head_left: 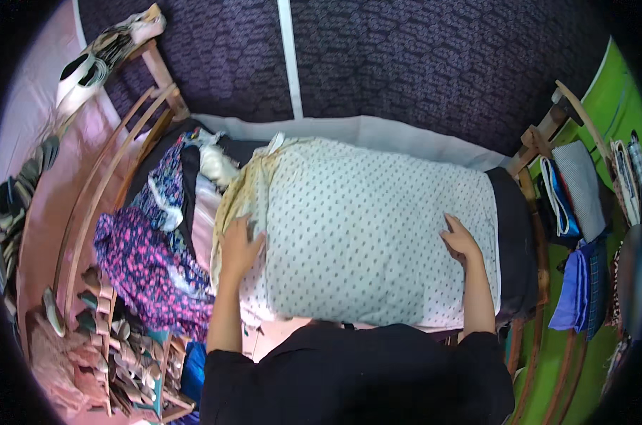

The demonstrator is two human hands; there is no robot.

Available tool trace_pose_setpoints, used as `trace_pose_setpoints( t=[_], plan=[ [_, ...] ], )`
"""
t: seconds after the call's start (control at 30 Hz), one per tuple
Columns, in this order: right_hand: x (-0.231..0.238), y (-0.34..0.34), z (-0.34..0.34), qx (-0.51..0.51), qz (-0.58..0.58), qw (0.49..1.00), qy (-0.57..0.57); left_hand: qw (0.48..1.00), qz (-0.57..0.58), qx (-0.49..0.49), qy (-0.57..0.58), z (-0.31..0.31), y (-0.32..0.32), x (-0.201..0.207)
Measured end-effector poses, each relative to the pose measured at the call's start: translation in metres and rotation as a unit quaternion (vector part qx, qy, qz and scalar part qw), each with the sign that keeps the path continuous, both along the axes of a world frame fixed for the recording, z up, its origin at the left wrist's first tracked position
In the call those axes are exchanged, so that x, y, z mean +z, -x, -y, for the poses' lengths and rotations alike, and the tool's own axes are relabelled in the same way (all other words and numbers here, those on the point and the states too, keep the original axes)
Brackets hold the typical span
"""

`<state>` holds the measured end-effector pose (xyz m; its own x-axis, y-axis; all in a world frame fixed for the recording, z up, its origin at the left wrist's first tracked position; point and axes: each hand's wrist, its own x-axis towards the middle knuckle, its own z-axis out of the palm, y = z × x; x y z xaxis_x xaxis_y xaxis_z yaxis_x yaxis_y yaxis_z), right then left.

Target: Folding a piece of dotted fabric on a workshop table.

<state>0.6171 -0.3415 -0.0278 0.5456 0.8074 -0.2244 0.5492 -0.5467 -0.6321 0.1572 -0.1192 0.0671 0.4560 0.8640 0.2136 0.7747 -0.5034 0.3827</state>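
Observation:
A white cloth [363, 227] with small dark dots lies spread out in front of me, its near edge close to my body. My left hand [241, 246] is at the cloth's left side, fingers spread, by a yellowish patterned fold [237, 191]. Toward the right end, my right hand [461, 239] rests on or just over the dotted cloth with fingers apart. Neither hand grips anything that I can see. Beyond the cloth's right edge a dark covering [516, 241] shows.
To the left lies a heap of clothes, with a pink-dotted navy garment [151, 269] and a floral one [167, 180]. Curved wooden rails [87, 205] stand left. Folded clothes [579, 184] hang on a right-hand rack. Shoes [126, 354] fill shelves low left. A dark patterned curtain [406, 64] closes the far side.

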Motion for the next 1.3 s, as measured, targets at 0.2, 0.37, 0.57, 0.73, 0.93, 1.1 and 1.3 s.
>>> trace_pose_setpoints(
  t=[0.2,0.37,0.57,0.73,0.93,1.1,1.3],
  plan=[
    [-0.013,0.061,0.083,-0.060,0.119,0.986,-0.099,0.976,0.108,0.172,-0.080,0.133,0.039,-0.070],
    [-0.047,0.114,0.129,-0.149,0.219,0.944,-0.199,0.956,0.197,0.145,-0.163,0.146,0.042,-0.115],
    [-0.056,0.177,0.176,-0.224,0.181,0.922,-0.257,0.874,0.348,0.287,-0.182,0.127,0.065,-0.182],
    [-0.068,0.193,0.219,-0.227,0.180,0.932,-0.217,0.938,0.274,0.212,0.023,0.138,0.111,-0.174],
    [-0.100,0.234,0.244,-0.231,0.116,0.942,-0.215,0.962,0.243,0.105,-0.073,0.177,0.195,-0.135],
    [-0.133,0.338,0.198,-0.010,0.018,0.980,-0.199,0.929,0.303,0.150,0.148,0.207,0.214,-0.062],
    [-0.080,0.485,0.132,0.100,0.015,0.984,-0.146,0.818,0.511,0.072,0.255,0.223,0.202,0.036]
  ],
)
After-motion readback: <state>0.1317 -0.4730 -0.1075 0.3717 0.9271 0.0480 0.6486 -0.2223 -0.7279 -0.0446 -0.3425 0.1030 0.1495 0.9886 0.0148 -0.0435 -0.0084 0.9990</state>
